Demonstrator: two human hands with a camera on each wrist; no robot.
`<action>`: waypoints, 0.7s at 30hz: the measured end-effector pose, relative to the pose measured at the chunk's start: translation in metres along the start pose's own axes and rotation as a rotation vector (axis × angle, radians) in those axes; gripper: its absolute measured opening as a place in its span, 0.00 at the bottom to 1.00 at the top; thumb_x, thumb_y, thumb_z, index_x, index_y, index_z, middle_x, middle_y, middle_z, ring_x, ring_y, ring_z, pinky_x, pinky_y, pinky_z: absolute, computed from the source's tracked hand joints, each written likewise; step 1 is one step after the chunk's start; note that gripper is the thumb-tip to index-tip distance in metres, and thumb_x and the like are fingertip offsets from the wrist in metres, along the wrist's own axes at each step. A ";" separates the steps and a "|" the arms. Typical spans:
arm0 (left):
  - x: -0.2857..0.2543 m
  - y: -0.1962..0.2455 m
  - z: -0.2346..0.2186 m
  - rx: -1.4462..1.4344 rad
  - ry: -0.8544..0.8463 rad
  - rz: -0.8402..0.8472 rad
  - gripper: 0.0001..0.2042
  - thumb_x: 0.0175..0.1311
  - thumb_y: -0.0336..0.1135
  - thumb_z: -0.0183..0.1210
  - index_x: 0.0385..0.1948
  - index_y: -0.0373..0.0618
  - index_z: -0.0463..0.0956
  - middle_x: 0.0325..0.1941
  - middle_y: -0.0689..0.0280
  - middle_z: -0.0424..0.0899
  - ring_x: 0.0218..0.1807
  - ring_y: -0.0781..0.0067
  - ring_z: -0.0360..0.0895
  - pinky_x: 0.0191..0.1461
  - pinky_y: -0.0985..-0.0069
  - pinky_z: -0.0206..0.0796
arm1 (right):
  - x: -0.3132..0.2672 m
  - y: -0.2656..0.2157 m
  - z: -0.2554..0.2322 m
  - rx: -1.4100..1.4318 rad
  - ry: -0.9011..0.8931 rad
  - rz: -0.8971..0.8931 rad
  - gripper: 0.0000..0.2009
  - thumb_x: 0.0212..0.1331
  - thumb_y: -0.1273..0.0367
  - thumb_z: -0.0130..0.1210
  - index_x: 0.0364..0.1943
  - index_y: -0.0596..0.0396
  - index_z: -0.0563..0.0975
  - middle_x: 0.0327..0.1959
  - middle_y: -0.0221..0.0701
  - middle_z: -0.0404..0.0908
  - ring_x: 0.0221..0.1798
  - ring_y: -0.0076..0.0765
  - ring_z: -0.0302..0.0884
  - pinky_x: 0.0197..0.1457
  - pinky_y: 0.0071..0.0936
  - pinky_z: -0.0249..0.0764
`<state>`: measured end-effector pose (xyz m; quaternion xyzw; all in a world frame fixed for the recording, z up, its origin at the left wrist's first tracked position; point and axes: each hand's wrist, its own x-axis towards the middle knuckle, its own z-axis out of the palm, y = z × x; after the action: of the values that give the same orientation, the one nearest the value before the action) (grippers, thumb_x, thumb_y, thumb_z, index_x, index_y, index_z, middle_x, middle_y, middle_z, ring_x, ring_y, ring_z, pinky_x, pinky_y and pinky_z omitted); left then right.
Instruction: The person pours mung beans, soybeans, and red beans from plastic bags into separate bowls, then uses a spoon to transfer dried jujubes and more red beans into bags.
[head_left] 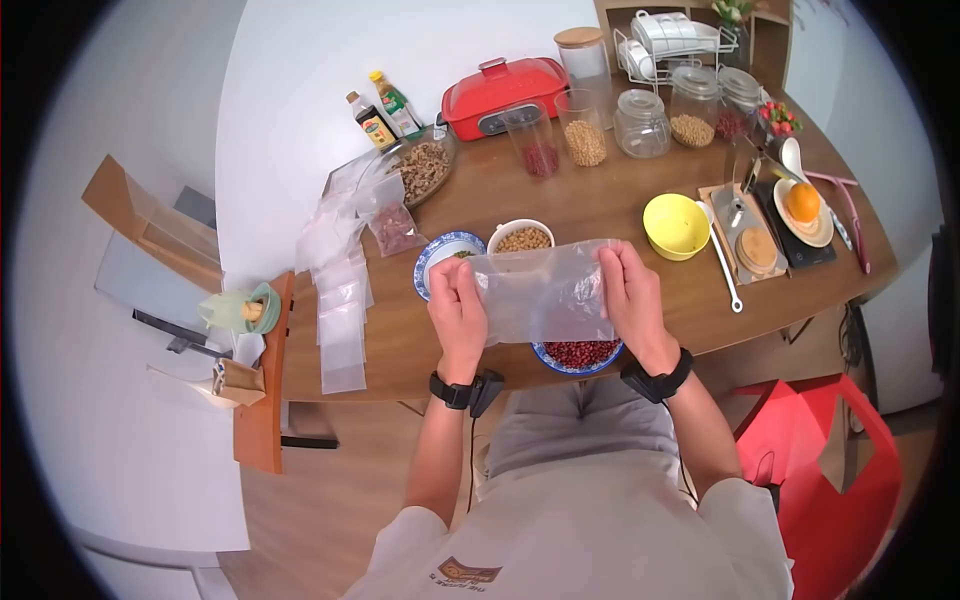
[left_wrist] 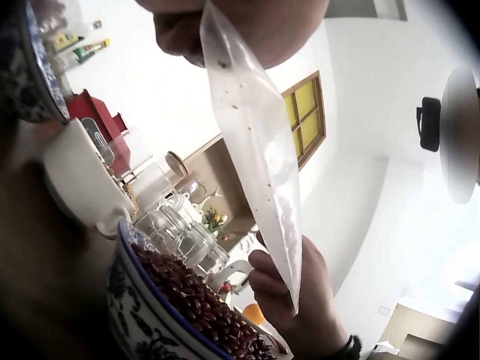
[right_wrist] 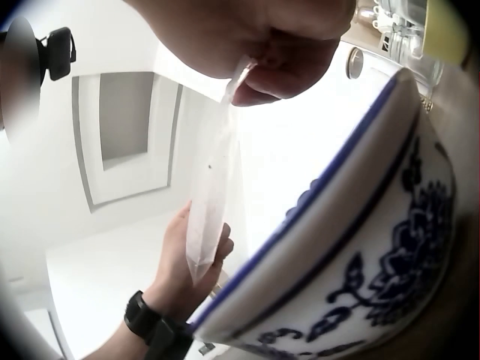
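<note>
Plastic bag (head_left: 540,295), pinched at either end by both hands (head_left: 459,315) (head_left: 636,300). Likely light, limp and slippery; best held by opposite edges.

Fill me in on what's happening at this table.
A person holds a clear plastic bag stretched sideways between the left hand and the right hand, pinching it at both ends. It hangs above a blue-and-white bowl of dark red beans, partly covering it in the head view. More clear bags lie at the table's left side. Whether the held bag is open cannot be told.
</note>
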<state>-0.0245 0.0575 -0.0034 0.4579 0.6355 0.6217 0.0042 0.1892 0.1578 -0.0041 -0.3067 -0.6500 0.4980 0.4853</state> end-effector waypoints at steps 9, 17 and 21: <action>0.001 0.004 -0.002 -0.343 -0.127 -0.261 0.08 0.81 0.37 0.50 0.45 0.44 0.74 0.23 0.77 0.72 0.21 0.90 0.64 0.22 0.84 0.52 | 0.014 0.015 0.000 -0.267 0.137 -0.316 0.09 0.77 0.69 0.50 0.45 0.59 0.80 0.20 0.33 0.75 0.19 0.27 0.72 0.25 0.27 0.69; -0.014 -0.004 -0.002 -0.303 -0.154 -0.331 0.14 0.81 0.39 0.51 0.34 0.42 0.77 0.15 0.76 0.69 0.15 0.90 0.62 0.19 0.84 0.51 | 0.016 0.001 0.003 -0.046 0.077 -0.032 0.10 0.78 0.67 0.49 0.49 0.58 0.79 0.22 0.21 0.74 0.23 0.16 0.70 0.28 0.21 0.69; -0.014 -0.007 0.002 -0.327 -0.028 -0.278 0.14 0.80 0.37 0.52 0.33 0.42 0.78 0.14 0.77 0.68 0.15 0.90 0.61 0.19 0.84 0.51 | 0.010 -0.006 0.012 0.177 0.050 0.037 0.10 0.77 0.66 0.51 0.50 0.58 0.76 0.27 0.19 0.75 0.28 0.15 0.72 0.30 0.20 0.69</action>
<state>-0.0193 0.0517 -0.0172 0.3676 0.5831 0.7036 0.1728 0.1746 0.1607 0.0045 -0.2872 -0.5853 0.5543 0.5173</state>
